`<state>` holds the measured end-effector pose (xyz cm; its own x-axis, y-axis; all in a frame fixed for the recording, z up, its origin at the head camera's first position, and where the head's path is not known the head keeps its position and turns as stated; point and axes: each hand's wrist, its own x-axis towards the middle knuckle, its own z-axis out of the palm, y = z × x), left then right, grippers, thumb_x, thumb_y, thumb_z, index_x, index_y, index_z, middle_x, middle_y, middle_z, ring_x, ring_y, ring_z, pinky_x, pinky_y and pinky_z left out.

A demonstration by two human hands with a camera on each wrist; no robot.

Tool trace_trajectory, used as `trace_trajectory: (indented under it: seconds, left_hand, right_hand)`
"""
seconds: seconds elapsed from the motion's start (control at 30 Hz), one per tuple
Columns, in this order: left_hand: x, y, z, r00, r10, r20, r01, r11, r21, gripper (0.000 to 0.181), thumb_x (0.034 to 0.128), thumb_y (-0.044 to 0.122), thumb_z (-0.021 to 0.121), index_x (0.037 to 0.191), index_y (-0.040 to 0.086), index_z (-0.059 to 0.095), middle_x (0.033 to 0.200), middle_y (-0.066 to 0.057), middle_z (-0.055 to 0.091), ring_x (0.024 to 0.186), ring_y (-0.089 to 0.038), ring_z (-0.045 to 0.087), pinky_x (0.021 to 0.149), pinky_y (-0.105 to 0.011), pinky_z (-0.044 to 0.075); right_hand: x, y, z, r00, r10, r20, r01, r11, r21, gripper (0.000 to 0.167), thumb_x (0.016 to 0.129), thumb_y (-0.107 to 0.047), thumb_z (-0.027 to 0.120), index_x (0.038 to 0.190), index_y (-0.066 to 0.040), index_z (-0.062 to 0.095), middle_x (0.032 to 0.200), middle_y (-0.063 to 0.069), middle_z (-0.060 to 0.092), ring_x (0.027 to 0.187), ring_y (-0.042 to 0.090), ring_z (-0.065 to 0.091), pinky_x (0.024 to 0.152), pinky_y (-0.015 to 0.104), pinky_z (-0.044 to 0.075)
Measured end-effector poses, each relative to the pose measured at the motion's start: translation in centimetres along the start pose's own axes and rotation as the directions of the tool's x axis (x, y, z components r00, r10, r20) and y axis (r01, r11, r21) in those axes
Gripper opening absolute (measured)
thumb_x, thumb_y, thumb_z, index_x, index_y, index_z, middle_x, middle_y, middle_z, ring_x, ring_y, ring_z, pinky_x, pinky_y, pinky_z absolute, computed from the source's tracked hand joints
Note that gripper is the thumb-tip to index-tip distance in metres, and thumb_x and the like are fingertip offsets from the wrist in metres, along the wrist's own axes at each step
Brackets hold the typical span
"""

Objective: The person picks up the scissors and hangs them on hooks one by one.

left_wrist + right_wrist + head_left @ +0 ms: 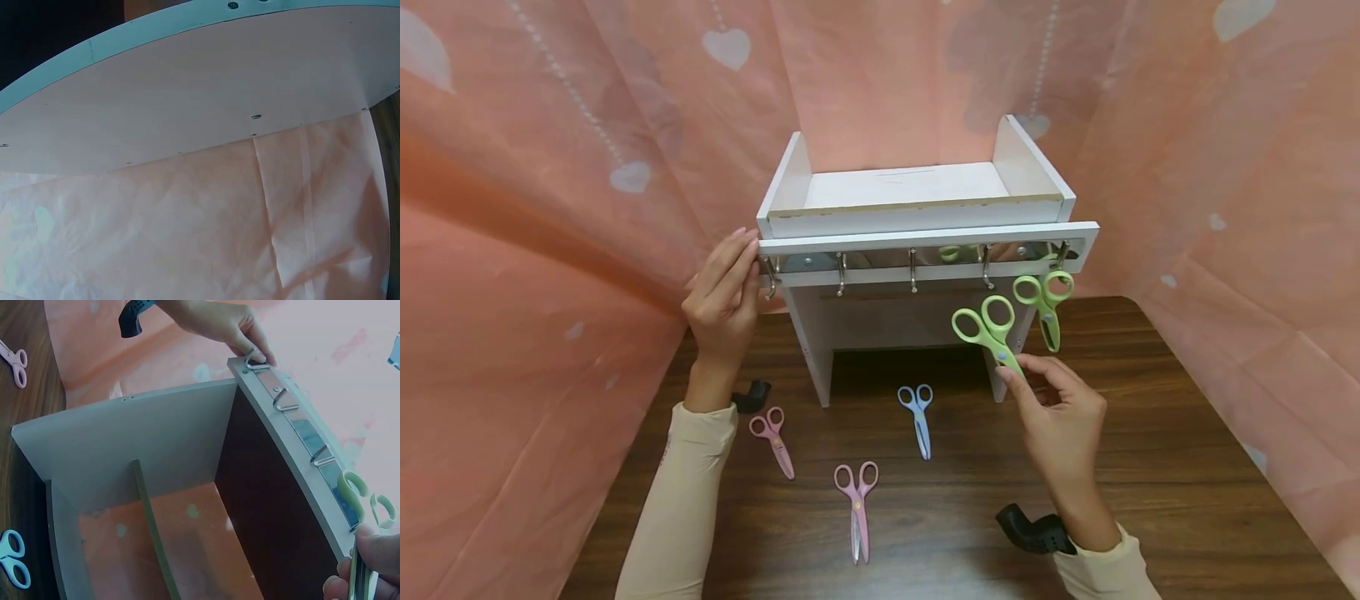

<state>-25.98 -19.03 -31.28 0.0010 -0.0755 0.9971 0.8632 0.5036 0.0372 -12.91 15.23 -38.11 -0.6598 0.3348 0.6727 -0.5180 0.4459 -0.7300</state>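
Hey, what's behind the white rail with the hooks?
Behind the rail stands a white shelf unit, showing above and below it. In the head view, its part directly behind the rail is covered.

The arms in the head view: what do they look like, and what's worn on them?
Smooth cream fabric sleeves end near the wrists. The left hand and right hand wear no gloves. A black, bent, hard-looking attachment sits at each wrist; no cables show.
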Motion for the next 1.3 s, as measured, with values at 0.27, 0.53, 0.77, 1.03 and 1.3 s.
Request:
trace_trajectory:
  seconds: [0.27, 0.53, 0.77, 1.03, 1.3]
  left_hand:
    - [-0.4, -0.4, 0.0, 1.000, -0.003, 0.014, 0.003, 1.000, 0.005, 0.036, 0.0771, -0.026, 0.071, 0.107, -0.007, 0.076, 0.110, -0.024, 0.073, 0.108, -0.042, 0.068, 0.100, -0.045, 0.056]
    - [-0.2, -0.2, -0.1, 1.000, -0.006, 0.009, 0.006, 1.000, -0.001, 0.036, 0.0772, -0.026, 0.070, 0.107, -0.007, 0.076, 0.111, -0.023, 0.073, 0.108, -0.043, 0.068, 0.100, -0.046, 0.056]
    - [-0.2, -0.2, -0.1, 1.000, -0.006, 0.015, 0.006, 1.000, 0.004, 0.036, 0.0775, -0.026, 0.070, 0.108, -0.007, 0.076, 0.111, -0.023, 0.073, 0.109, -0.041, 0.068, 0.101, -0.046, 0.055]
    - [-0.2, 0.0, -0.2, 1.000, -0.009, 0.016, 0.009, 1.000, 0.006, 0.035, 0.0775, -0.026, 0.071, 0.107, -0.007, 0.076, 0.111, -0.023, 0.073, 0.108, -0.041, 0.069, 0.101, -0.046, 0.055]
    - [-0.1, 0.1, -0.2, 1.000, -0.011, 0.018, 0.011, 1.000, 0.005, 0.035, 0.0781, -0.025, 0.070, 0.107, -0.007, 0.076, 0.111, -0.023, 0.073, 0.108, -0.041, 0.068, 0.101, -0.046, 0.055]
  right_hand:
    - [0.4, -0.1, 0.4, 1.000, 0.000, -0.027, -0.001, 1.000, -0.008, 0.020, 0.078, 0.010, 0.083, 0.096, 0.004, 0.078, 0.083, 0.008, 0.070, 0.062, 0.004, 0.057, 0.054, 0.009, 0.045]
    - [0.9, -0.2, 0.6, 0.999, -0.002, -0.039, 0.002, 1.000, 0.007, 0.018, 0.079, 0.005, 0.084, 0.096, 0.001, 0.079, 0.083, 0.005, 0.070, 0.062, 0.005, 0.058, 0.054, 0.009, 0.046]
    - [1.2, 0.0, 1.0, 0.999, -0.006, -0.048, 0.007, 1.000, 0.023, 0.018, 0.079, 0.009, 0.082, 0.095, 0.004, 0.078, 0.084, 0.009, 0.070, 0.061, 0.004, 0.058, 0.053, 0.008, 0.046]
    - [1.5, 0.1, 1.1, 0.999, -0.004, -0.038, 0.005, 0.999, 0.034, 0.019, 0.080, 0.005, 0.083, 0.097, 0.003, 0.078, 0.085, 0.008, 0.071, 0.065, 0.003, 0.064, 0.057, 0.009, 0.052]
    - [1.7, 0.2, 1.4, 0.999, 0.002, -0.033, 0.000, 0.998, 0.064, 0.017, 0.081, 0.002, 0.083, 0.097, 0.002, 0.078, 0.084, 0.005, 0.071, 0.064, 0.005, 0.065, 0.058, 0.011, 0.054]
